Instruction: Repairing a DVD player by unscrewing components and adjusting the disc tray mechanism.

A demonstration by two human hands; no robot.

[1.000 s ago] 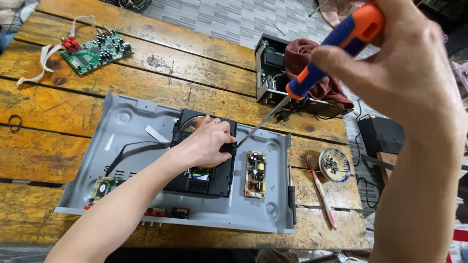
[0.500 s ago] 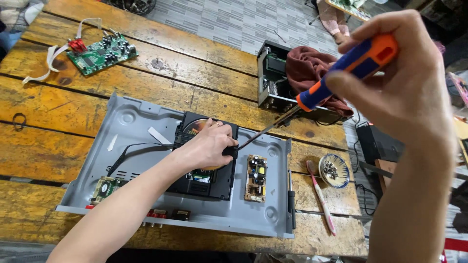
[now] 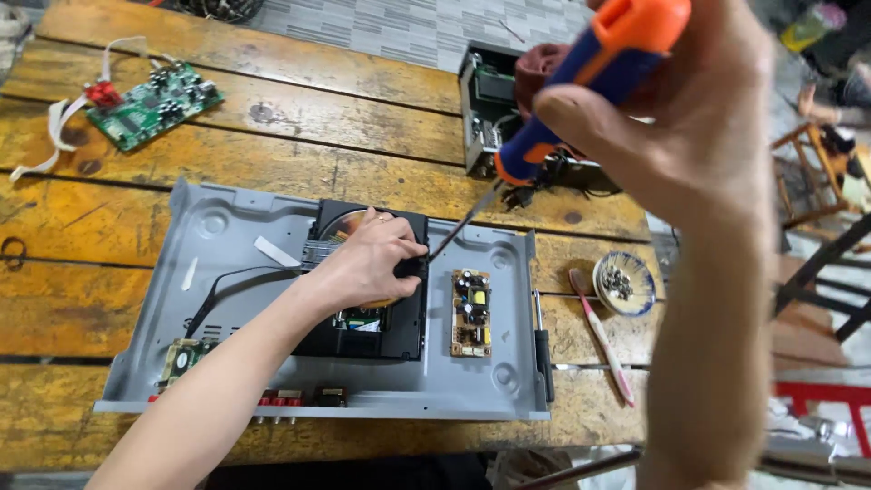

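Risen higher and closer to the camera since half a second ago: right hand point(image 3: 699, 100), now filling the upper right of the view, with its orange-and-blue-handled screwdriver point(image 3: 581, 77) tilted more steeply. Wrapped tight around that handle, thumb and fingers closed on it; long metal shaft slanting down-left, tip touching the right edge of the black rectangular disc drive point(image 3: 399, 318) just beside the left hand point(image 3: 367, 263). Pressed flat on top of the drive as before, left hand with fingers bent and narrow, gripping the drive's upper right corner; whether anything small sits pinched beneath them cannot be told. Seated in the middle of the open grey sheet-metal chassis point(image 3: 227, 245), the drive, with a small yellow-brown power board point(image 3: 471, 313) just to its right and a black cable point(image 3: 231, 286) running off to its left. Resting on a worn yellowish plank table point(image 3: 272, 163), the chassis. Lying well apart at the far left of the table, a green circuit board with white ribbon cables point(image 3: 154, 102). Near the chassis's right end, a pink toothbrush point(image 3: 601, 336) and a small round dish of screws point(image 3: 623, 283). Standing beyond the chassis, a dark open metal box point(image 3: 485, 109).
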